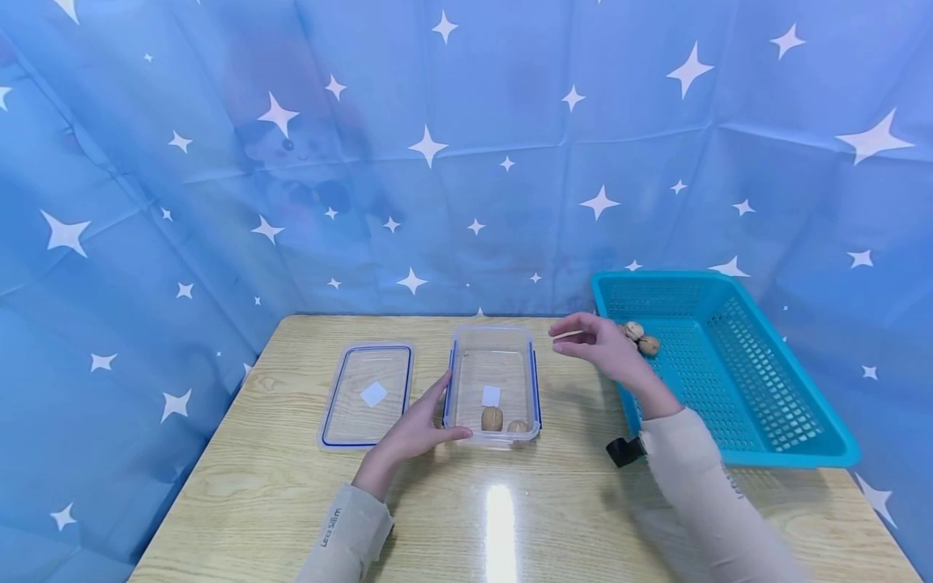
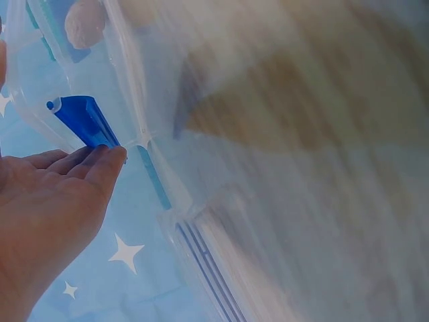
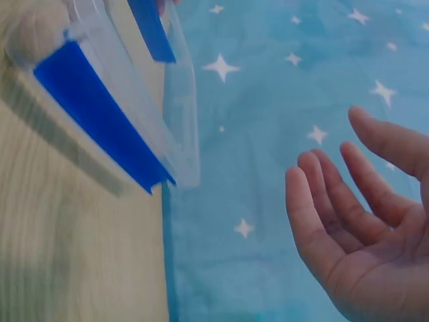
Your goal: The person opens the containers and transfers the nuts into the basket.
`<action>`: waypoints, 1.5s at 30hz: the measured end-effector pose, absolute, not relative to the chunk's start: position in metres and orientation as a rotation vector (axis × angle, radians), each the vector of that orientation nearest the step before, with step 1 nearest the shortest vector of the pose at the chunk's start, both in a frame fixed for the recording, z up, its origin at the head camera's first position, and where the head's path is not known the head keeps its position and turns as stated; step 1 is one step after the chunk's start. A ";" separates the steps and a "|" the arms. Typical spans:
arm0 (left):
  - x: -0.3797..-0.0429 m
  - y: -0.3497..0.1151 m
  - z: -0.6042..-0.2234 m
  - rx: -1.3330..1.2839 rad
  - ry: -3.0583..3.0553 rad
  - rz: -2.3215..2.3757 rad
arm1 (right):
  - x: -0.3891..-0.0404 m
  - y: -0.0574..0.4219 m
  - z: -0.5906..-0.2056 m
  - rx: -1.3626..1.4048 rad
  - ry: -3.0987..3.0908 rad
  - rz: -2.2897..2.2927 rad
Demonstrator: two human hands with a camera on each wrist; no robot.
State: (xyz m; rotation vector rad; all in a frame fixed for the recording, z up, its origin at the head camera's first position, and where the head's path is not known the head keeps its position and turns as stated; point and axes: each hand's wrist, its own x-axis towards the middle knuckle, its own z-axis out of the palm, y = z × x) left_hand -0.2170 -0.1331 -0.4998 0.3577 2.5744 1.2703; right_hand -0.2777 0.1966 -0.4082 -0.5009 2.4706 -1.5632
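Observation:
A clear plastic food container [image 1: 474,356] with blue side clips stands on the table, holding two walnuts [image 1: 492,419] at its near end. My left hand [image 1: 417,429] rests against the container's left side, fingers extended along the blue clip [image 2: 86,121] and thumb over the near left corner. My right hand [image 1: 599,346] hovers between the container and the turquoise basket [image 1: 736,380], fingers loosely bent with nothing in them, as the right wrist view also shows. Several more walnuts [image 1: 647,346] lie in the basket's left side, partly hidden behind the right hand.
Left of the container lies its clear lid [image 1: 342,405] with a blue seal and a white label. The wooden table [image 1: 240,502] ends at a blue star-patterned curtain [image 1: 496,194]. The basket's right end reaches the table's right edge.

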 end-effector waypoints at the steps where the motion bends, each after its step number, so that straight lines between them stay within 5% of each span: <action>1: -0.217 -0.133 -0.500 0.357 2.573 1.272 | -0.277 0.193 -0.410 -0.503 2.457 -1.573; 45: -0.219 -0.133 -0.500 0.341 2.578 1.263 | -0.260 0.096 -0.473 -0.727 2.139 -1.352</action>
